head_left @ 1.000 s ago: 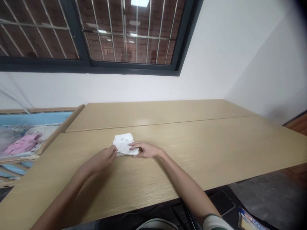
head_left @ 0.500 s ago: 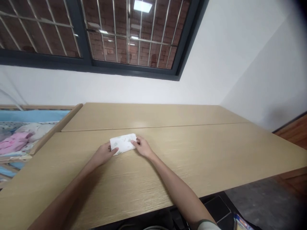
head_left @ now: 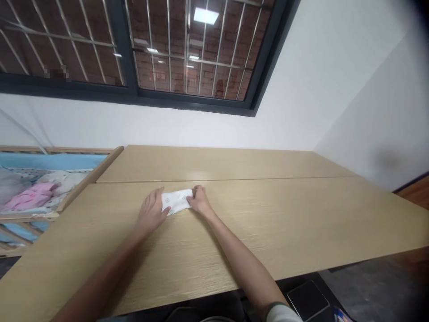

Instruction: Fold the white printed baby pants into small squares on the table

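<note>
A small white folded cloth with faint printed motifs lies at or just above the wooden tabletop, left of its middle. My right hand pinches its right end, thumb on the front and fingers bent behind. My left hand is at the left end. Its fingers stretch out past the cloth's side, and its thumb touches the lower left corner. The underside of the cloth is hidden.
The wide wooden tabletop has a seam running across it. To the left stands a wooden crib with pink cloth and bedding inside. A barred window is above. A dark flat item lies below the front edge.
My left hand's fingers have uncurled from the cloth's left end and now extend upward beside it. My right hand keeps its pinch. The view has shifted slightly.
</note>
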`<state>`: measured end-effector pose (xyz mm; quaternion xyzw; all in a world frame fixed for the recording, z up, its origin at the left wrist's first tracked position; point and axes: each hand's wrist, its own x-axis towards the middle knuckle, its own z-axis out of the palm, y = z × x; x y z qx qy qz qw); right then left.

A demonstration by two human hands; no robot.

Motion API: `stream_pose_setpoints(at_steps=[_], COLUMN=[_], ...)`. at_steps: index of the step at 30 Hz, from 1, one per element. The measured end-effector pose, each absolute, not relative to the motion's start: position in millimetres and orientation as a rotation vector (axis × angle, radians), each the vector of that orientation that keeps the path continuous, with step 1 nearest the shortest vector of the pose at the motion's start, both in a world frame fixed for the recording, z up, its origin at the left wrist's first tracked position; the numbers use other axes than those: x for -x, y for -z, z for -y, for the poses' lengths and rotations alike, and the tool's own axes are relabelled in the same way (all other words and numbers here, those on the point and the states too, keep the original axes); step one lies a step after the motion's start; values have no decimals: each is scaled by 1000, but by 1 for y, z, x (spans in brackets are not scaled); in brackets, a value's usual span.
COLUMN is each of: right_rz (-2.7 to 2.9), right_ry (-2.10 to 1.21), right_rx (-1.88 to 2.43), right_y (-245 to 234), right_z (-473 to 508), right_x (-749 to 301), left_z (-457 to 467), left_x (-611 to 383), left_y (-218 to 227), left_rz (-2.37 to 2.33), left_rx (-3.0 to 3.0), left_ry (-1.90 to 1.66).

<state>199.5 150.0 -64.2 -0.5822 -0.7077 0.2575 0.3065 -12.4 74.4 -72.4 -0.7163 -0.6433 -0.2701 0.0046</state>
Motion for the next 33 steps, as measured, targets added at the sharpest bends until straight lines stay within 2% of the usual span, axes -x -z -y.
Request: stream_pose_setpoints(at_steps=[4,7,11,23,33], right_rz=[2062,2268,2484,2536,2498], right_ry=[-336,-250,-205,-292,-372], right_rx=[1342,1035,799,1000,1099], right_y=[59,57,59,71,67], right_z=[-132,-120,-118,-124,-118], right_x=[-184,-179,-183,-196,-194], left_z=[-85,-97,-110,-80,-77], left_x=[6,0,-3,-22,-27], left_y=[77,85,96,118,124], left_rz=[1674,1667,1662,1677,1852], left_rx=[2447,2544,2576,2302,2079], left_ry=[602,412,371,626,637])
